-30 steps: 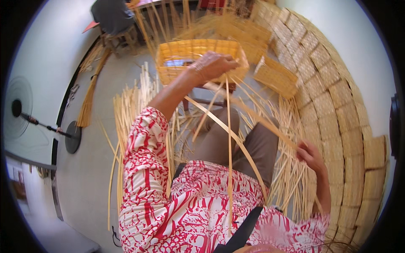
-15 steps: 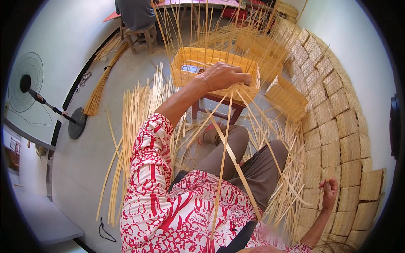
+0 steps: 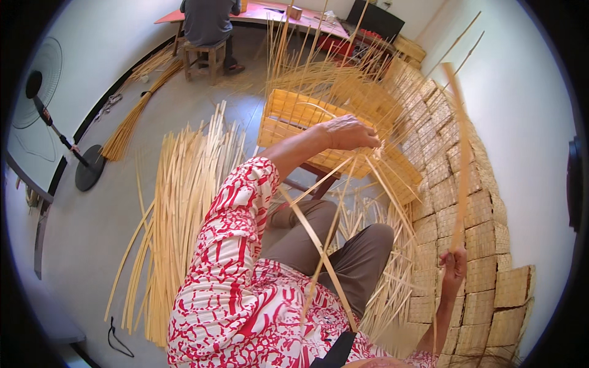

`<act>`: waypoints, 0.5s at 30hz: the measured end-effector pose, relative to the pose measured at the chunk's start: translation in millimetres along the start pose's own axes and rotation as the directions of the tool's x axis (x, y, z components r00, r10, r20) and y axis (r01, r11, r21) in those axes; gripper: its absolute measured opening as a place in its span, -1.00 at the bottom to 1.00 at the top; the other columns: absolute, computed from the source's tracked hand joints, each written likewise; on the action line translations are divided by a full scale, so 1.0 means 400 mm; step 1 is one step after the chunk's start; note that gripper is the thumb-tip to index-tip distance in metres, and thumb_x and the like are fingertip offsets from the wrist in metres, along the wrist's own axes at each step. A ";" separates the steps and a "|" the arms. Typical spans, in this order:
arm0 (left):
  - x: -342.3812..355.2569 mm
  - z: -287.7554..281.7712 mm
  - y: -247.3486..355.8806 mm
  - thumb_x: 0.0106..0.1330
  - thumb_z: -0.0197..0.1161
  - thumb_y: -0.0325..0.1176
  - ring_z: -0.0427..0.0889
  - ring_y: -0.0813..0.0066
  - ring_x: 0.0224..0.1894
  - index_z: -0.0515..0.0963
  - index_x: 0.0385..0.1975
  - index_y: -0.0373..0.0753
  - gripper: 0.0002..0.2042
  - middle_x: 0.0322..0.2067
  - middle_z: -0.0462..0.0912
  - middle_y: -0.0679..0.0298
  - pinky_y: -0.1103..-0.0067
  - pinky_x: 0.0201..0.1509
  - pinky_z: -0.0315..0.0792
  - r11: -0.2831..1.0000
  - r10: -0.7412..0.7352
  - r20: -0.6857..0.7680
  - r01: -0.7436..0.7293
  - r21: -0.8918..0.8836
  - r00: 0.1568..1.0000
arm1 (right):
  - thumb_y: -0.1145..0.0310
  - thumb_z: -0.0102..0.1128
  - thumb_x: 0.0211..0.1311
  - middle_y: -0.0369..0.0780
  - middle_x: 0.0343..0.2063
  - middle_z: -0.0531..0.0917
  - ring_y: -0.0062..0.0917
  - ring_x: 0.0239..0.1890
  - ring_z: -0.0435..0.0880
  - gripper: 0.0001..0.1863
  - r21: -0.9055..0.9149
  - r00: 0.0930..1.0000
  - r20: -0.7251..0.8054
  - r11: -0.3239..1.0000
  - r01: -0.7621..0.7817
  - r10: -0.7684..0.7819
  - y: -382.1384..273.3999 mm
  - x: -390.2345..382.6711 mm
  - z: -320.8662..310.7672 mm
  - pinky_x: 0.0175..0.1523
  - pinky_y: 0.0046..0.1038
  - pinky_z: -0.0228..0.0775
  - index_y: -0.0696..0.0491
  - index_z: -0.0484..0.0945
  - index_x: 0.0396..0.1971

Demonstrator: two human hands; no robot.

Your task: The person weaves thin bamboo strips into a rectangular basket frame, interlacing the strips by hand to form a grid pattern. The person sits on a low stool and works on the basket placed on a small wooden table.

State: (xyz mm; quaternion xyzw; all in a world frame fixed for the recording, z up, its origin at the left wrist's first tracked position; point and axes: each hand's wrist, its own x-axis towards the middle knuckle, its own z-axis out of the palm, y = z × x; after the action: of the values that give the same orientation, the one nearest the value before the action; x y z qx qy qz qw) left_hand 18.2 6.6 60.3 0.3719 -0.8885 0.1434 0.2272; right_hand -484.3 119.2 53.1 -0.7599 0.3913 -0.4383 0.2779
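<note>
A partly woven yellow bamboo basket sits in front of me on a low reddish-brown stool, with long uprights sticking up from it. My left hand is closed at its near right corner, where several loose strips fan out toward my lap. The fingertips there are partly hidden. Out to the right, my right hand pinches a long flat bamboo strip that stands nearly upright and reaches above the basket's height. One wide loose strip crosses over my knees.
Loose bamboo strips lie in a heap on the floor at left. Finished woven pieces are stacked along the right wall. A standing fan and a tied bundle are farther left. Another person sits at a pink table.
A long strip now rises from my right hand, where none stood before. The basket is more tilted, and my left hand stays at its corner. The whole view has shifted.
</note>
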 end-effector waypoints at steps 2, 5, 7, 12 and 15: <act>-0.012 -0.004 -0.006 0.36 0.10 -0.40 0.68 0.16 -0.29 0.52 0.13 0.13 -0.63 -0.34 0.60 0.24 0.30 -0.29 0.53 1.000 -0.011 0.022 0.011 -0.005 1.000 | 0.46 -0.03 0.54 -0.31 -0.36 0.57 -0.66 -0.38 0.45 -0.90 -0.051 0.998 0.040 0.997 0.057 -0.055 -0.010 0.036 0.028 -0.23 -0.56 0.33 0.10 0.49 -0.18; -0.042 0.004 -0.025 0.40 0.09 -0.36 0.67 0.18 -0.28 0.51 0.15 0.15 -0.65 -0.31 0.61 0.26 0.32 -0.25 0.54 0.999 -0.046 0.073 0.045 0.015 0.996 | 0.50 -0.04 0.51 -0.30 -0.38 0.56 -0.64 -0.42 0.44 -0.89 -0.103 0.987 0.129 0.989 0.106 -0.092 0.002 0.093 0.054 -0.27 -0.56 0.32 0.12 0.50 -0.21; -0.051 -0.004 -0.029 0.41 0.10 -0.33 0.67 0.20 -0.24 0.49 0.17 0.17 -0.64 -0.28 0.61 0.27 0.33 -0.20 0.54 0.998 -0.063 0.086 0.063 0.002 0.994 | 0.50 -0.04 0.50 -0.27 -0.40 0.56 -0.63 -0.44 0.45 -0.88 -0.146 0.972 0.184 0.975 0.171 -0.143 -0.008 0.152 0.067 -0.29 -0.54 0.33 0.13 0.50 -0.23; -0.126 0.006 -0.034 0.44 0.09 -0.28 0.66 0.22 -0.13 0.45 0.25 0.20 -0.61 -0.21 0.62 0.29 0.36 -0.08 0.52 0.995 -0.091 0.116 0.096 -0.041 0.989 | 0.49 -0.01 0.46 -0.19 -0.44 0.56 -0.53 -0.45 0.53 -0.89 -0.153 0.922 0.321 0.949 0.277 -0.217 -0.029 0.322 0.244 -0.30 -0.49 0.37 0.18 0.50 -0.24; -0.136 -0.009 0.002 0.42 0.09 -0.31 0.68 0.21 -0.16 0.44 0.25 0.19 -0.60 -0.18 0.64 0.29 0.34 -0.13 0.56 0.995 -0.097 0.085 0.099 -0.015 0.992 | 0.50 0.01 0.41 -0.12 -0.47 0.57 -0.36 -0.44 0.60 -0.90 -0.163 0.853 0.354 0.872 0.461 -0.384 -0.029 0.449 0.350 -0.30 -0.41 0.41 0.18 0.51 -0.22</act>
State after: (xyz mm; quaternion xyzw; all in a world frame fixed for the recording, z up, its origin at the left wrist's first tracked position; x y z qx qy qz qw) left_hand 52.4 41.2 35.5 0.4186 -0.8793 0.1077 0.2000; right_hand -301.0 -14.0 78.1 -0.9148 0.2153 -0.3130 0.1370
